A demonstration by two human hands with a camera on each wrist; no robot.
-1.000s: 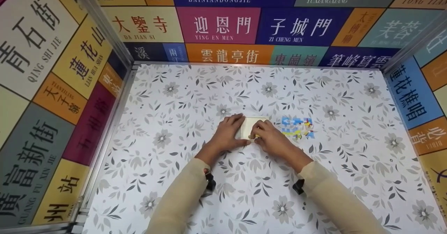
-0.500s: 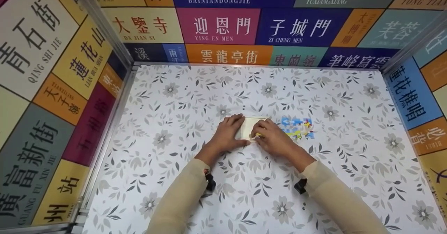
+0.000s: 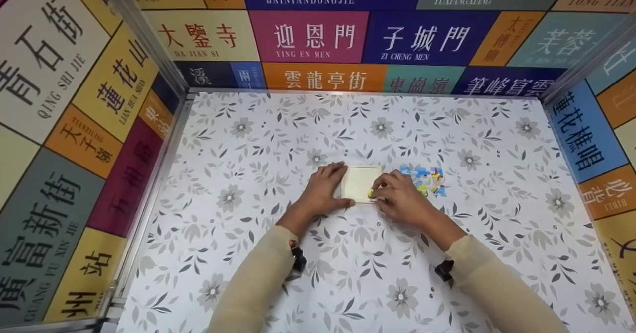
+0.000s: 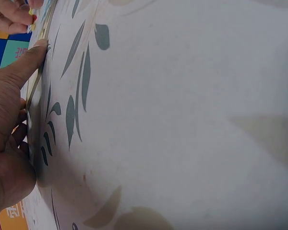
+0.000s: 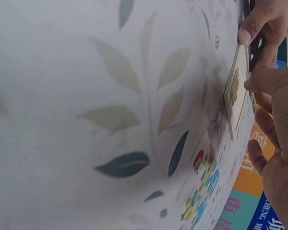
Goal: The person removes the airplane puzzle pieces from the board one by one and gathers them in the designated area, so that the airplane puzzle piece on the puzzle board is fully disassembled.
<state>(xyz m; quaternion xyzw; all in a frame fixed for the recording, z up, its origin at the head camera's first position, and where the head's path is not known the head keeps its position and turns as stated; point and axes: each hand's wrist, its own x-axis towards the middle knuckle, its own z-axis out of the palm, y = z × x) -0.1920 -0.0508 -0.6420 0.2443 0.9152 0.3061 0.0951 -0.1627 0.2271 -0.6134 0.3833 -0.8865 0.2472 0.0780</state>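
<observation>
A small square pale wooden puzzle tray with a raised rim lies on the patterned tabletop. My left hand grips its left side, thumb at the near corner and fingers reaching to the far corner. Between thumb and fingertips, my right hand pinches a small yellow jigsaw piece over the tray's near right corner. The fingers mostly hide that piece. To the right, a patch of blue, yellow and red jigsaw pieces lies on the table, partly behind the right hand; the right wrist view shows these pieces too.
A white tabletop printed with grey flowers and leaves spreads around the hands. Colourful lettered panels wall it in at the back and both sides, with a metal rail along the left edge.
My right hand has shifted right across the tray with the yellow jigsaw piece, uncovering more of the tray's bare floor. My left hand has kept its place.
</observation>
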